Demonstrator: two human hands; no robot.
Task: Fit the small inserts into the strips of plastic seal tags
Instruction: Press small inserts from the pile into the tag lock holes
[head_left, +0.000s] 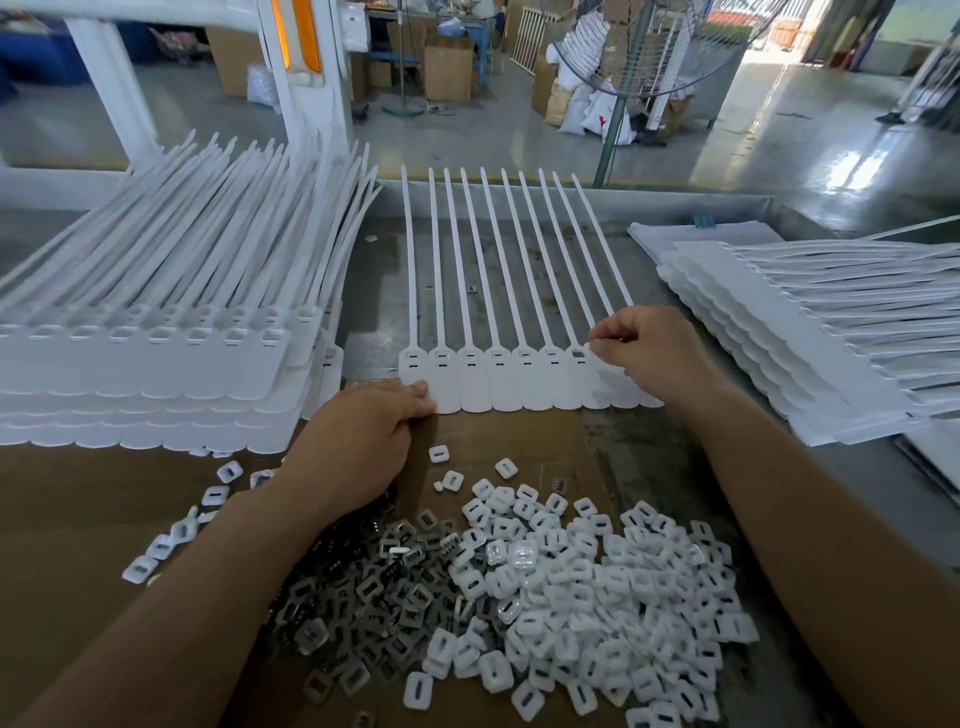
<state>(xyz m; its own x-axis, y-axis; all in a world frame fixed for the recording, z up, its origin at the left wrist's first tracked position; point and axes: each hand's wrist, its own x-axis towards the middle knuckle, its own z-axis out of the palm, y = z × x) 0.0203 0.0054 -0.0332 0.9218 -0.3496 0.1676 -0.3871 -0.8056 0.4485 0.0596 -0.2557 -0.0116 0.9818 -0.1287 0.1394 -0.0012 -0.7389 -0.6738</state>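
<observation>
Grey metal worktable (384, 306), seen from the worker's place. Two stacks of white plastic seal-tag strips lie on it, one at left (145, 364) and one at right (810, 353). A brown cardboard sheet (78, 519) covers the near edge.

Between the stacks lies a single white strip of joined seal tags (498, 384), tails pointing away. Its near edge touches the cardboard, which carries a heap of white square plastic inserts (597, 582) and, just left, a heap of grey metal inserts (363, 587).

The left hand (358, 441) rests palm down, fingers nearly straight, tips pressing the strip's near left corner. The right hand (649, 348) is curled, thumb and forefinger pinching a small white piece (589, 345) at a tag head near the strip's right end.
</observation>
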